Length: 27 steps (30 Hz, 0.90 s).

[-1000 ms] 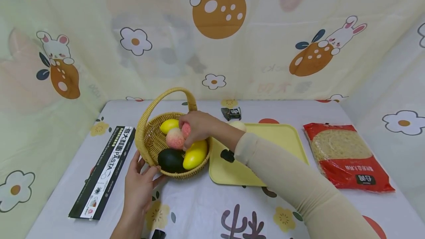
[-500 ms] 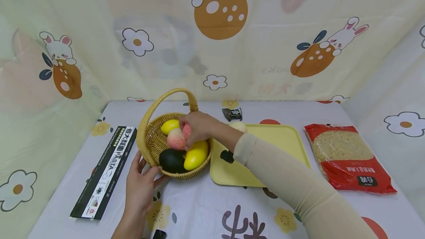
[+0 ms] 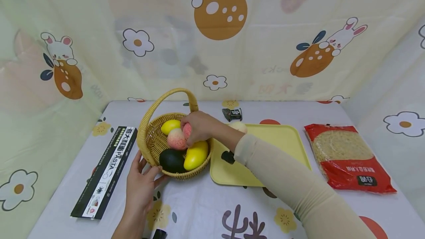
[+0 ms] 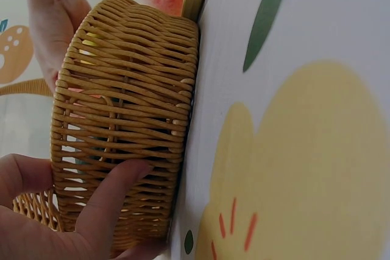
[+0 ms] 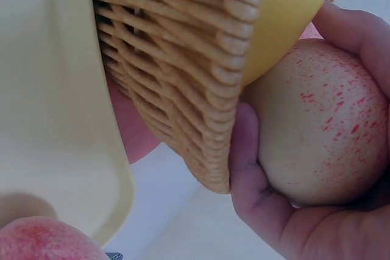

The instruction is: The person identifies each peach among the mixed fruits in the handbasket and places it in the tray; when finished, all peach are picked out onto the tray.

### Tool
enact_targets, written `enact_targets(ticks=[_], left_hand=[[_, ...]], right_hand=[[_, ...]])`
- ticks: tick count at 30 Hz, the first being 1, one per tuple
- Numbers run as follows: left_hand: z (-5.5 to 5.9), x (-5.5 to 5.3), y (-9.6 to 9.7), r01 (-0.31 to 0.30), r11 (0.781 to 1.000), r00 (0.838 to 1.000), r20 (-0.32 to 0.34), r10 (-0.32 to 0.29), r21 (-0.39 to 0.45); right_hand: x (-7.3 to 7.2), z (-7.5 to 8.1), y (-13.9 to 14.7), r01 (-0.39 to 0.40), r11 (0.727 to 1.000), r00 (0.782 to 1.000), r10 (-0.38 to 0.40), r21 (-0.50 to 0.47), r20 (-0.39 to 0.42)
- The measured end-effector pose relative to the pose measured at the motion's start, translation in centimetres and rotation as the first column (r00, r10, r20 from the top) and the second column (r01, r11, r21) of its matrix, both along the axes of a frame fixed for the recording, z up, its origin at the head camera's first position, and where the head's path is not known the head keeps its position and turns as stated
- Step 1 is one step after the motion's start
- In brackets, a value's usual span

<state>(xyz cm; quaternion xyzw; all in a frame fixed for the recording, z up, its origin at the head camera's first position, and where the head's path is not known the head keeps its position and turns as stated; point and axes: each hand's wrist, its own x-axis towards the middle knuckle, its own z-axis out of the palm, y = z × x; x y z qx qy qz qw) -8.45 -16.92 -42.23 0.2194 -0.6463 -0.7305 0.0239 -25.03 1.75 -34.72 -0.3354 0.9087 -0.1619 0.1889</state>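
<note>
- Head view: the wicker basket (image 3: 153,141) stands on the worktop (image 3: 196,209), left of its centre, its handle arching overhead.
- Right hand (image 3: 198,126): reaches over the basket's right side; the right wrist view shows its fingers curled round a cream, red-flecked peach (image 5: 326,126), located at the basket's rim.
- Left hand (image 3: 141,185): holds the basket's near left side, its fingers against the wicker wall and rim, as the left wrist view shows.
- Basket contents: a second peach (image 3: 176,139) beside the gripped one; a far lemon (image 3: 170,127) behind it; a dark green avocado (image 3: 172,160) and a near lemon (image 3: 196,156) side by side at the front.
- Yellow tray (image 3: 279,146): just right of the basket; a pale round fruit (image 3: 238,126), partly hidden by the right arm, is at its far edge.
- Surroundings: a black pasta box (image 3: 104,172) lies towards the worktop's left edge, a red bag (image 3: 350,158) towards its right edge, and a small black packet (image 3: 232,114) near its far edge.
</note>
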Motion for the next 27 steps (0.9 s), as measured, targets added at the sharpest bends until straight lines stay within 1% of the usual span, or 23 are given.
enact_targets(ticks=[12, 19, 23, 27], left_hand=[[0.0, 0.0, 0.0, -0.002, 1.0, 1.0, -0.005, 0.002, 0.004], [0.1, 0.1, 0.0, -0.003, 1.0, 1.0, 0.01, 0.003, -0.001], [0.0, 0.1, 0.1, -0.008, 1.0, 1.0, 0.019, 0.008, -0.007], [0.0, 0.0, 0.1, -0.011, 1.0, 1.0, 0.014, 0.011, -0.005]], right_hand=[[-0.1, -0.2, 0.4, -0.03, 0.999, 0.999, 0.031, -0.046, 0.013], [-0.1, -0.5, 1.1, -0.045, 0.991, 0.997, 0.053, -0.129, 0.062], [-0.1, -0.8, 1.4, -0.051, 0.983, 0.995, 0.065, -0.175, 0.074], [-0.1, -1.0, 1.8, -0.046, 0.976, 0.994, 0.065, -0.213, 0.085]])
